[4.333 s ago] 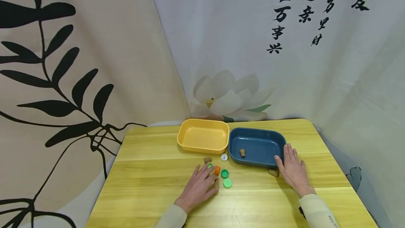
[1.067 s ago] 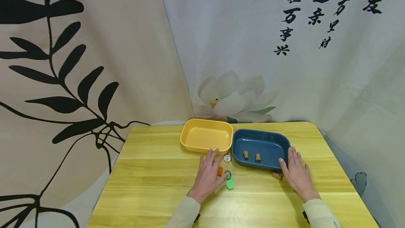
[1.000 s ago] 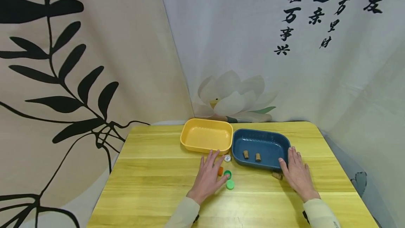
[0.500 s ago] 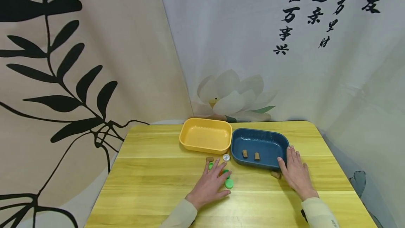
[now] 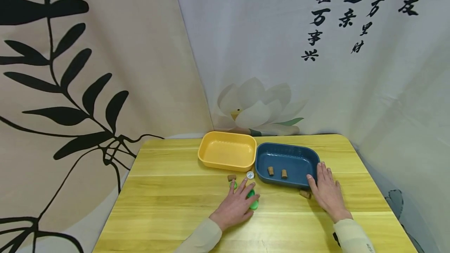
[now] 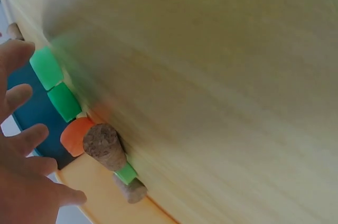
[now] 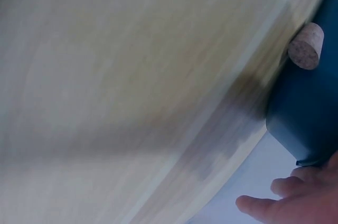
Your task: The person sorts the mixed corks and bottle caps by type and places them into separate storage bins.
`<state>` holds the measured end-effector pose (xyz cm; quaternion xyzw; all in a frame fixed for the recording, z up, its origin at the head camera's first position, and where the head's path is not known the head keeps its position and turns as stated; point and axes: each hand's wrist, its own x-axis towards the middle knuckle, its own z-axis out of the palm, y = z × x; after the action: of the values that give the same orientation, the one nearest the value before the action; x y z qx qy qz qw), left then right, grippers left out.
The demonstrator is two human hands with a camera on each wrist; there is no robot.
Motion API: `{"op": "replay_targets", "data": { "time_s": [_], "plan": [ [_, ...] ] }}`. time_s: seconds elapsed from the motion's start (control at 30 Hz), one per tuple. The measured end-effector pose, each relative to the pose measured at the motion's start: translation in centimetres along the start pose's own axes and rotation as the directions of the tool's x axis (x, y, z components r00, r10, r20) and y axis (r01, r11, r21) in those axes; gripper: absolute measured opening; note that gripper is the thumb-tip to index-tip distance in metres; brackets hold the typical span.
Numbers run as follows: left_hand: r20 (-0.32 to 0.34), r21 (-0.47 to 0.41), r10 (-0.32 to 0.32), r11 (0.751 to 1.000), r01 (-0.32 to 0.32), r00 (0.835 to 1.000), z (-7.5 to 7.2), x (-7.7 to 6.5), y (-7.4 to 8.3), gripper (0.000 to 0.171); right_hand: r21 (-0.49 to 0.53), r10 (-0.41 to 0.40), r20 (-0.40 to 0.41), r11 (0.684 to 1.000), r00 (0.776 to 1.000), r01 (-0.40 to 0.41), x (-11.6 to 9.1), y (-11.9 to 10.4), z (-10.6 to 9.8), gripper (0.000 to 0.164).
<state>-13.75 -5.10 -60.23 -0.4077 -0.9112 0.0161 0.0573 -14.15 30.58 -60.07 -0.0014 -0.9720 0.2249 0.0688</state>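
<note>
My left hand (image 5: pixel 233 208), fingers spread, is over several bottle caps and a cork on the table. In the left wrist view the fingers are apart, with nothing between them; below lie an orange cap (image 6: pixel 75 137), a dark green cap (image 6: pixel 64 101), a light green cap (image 6: pixel 46 68) and a cork (image 6: pixel 104 145). The hand hides the orange cap and that cork in the head view. My right hand (image 5: pixel 328 194) rests with straight fingers against the right end of the blue tray (image 5: pixel 309 155), which contains two corks (image 5: pixel 270 171).
A yellow tray (image 5: pixel 226 149) stands left of the blue one. Before it lie a white cap (image 5: pixel 250 175), another cork (image 5: pixel 231 177) and a green cap (image 5: pixel 234 185). One more cork (image 5: pixel 305 193) lies at the blue tray's front edge. A printed curtain (image 5: pixel 140 69) hangs behind.
A second cork has come into the blue tray since the oldest frame. My left hand has drawn back from near the yellow tray to over the caps. The right hand stays at the blue tray.
</note>
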Motion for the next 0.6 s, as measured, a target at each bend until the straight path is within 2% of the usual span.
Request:
{"op": "replay_targets", "data": {
  "time_s": [0.37, 0.5, 0.6],
  "plan": [
    [-0.020, 0.017, -0.004, 1.000, 0.004, 1.000, 0.41, -0.24, 0.17, 0.032, 0.000, 0.006, 0.005, 1.000, 1.000, -0.006, 0.07, -0.11, 0.08, 0.075],
    [-0.054, -0.033, -0.021, 0.999, 0.019, 0.998, 0.35, -0.56, 0.11, 0.033, -0.002, 0.006, 0.001, 1.000, 1.000, -0.006, 0.08, -0.05, 0.10, 0.075],
    [-0.085, -0.085, -0.062, 0.995, 0.055, 0.994, 0.27, -0.84, -0.01, 0.035, -0.002, 0.005, -0.003, 1.000, 1.000, -0.005, 0.06, 0.03, 0.07, 0.075]
  ]
}}
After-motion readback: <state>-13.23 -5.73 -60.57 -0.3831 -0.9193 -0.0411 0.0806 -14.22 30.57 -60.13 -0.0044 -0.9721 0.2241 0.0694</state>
